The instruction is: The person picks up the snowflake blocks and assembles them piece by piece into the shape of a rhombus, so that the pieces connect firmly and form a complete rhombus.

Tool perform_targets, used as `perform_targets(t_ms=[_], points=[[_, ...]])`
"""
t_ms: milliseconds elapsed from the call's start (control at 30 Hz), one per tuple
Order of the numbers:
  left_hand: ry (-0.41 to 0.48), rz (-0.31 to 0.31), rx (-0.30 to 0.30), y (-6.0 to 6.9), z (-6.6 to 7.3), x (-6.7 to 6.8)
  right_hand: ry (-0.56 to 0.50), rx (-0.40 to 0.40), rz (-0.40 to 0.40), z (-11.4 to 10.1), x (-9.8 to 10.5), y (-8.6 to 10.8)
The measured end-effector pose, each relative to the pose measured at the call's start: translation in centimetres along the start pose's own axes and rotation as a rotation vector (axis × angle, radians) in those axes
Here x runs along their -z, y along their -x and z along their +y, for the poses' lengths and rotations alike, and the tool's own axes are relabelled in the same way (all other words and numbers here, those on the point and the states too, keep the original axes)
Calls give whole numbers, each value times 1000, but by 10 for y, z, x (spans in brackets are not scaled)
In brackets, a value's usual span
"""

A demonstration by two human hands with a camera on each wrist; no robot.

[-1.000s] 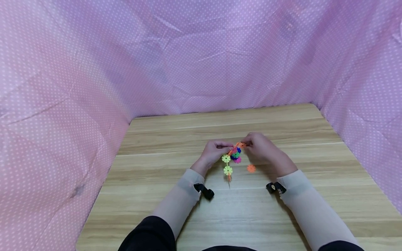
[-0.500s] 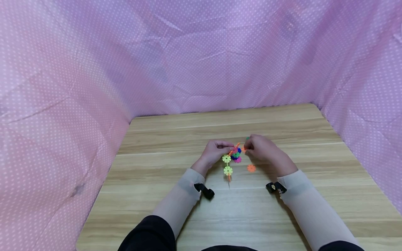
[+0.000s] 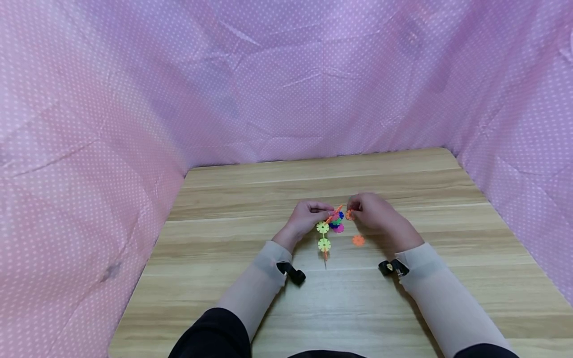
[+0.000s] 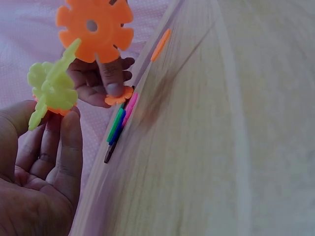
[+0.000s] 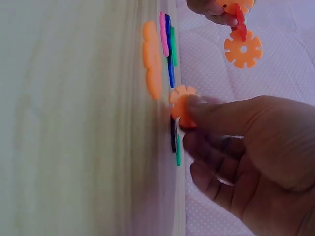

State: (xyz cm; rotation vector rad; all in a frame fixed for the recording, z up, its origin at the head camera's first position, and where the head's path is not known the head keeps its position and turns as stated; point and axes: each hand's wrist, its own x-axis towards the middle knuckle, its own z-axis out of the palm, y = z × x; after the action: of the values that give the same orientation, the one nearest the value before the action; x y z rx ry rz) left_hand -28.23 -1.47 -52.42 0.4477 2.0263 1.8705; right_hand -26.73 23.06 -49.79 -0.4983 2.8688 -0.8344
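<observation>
My left hand [image 3: 309,216] pinches a joined chain of plastic snowflake discs. Its yellow discs [image 3: 324,244] hang toward me in the head view, and an orange disc [image 4: 93,29] of the chain looms large in the left wrist view. A red disc [image 5: 240,22] joins orange ones in the right wrist view. To the right, my right hand [image 3: 375,211] pinches an orange snowflake disc [image 5: 183,101] between thumb and fingers, apart from the chain. Another orange disc [image 3: 358,240] lies flat on the table, just nearer me than the right hand.
Loose pink [image 5: 164,34], blue [image 5: 170,73] and green [image 5: 173,46] discs lie close together on the wooden table [image 3: 250,189], between the hands. A dark disc and another green disc [image 5: 178,150] lie by the right fingers. Pink dotted cloth [image 3: 286,89] surrounds the table.
My right hand has drawn slightly toward me, and its orange disc, beside the chain's end a second ago, now shows a gap from it. The left hand has stayed nearly still.
</observation>
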Motion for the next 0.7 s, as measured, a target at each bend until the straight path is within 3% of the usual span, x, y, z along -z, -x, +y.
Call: perform_targets(t_ms=[367, 700], points=[[-2, 13, 16, 0, 0, -1, -340, -93, 101, 5, 10, -2], [-4, 0, 9, 0, 0, -1, -538, -103, 72, 4, 15, 0]])
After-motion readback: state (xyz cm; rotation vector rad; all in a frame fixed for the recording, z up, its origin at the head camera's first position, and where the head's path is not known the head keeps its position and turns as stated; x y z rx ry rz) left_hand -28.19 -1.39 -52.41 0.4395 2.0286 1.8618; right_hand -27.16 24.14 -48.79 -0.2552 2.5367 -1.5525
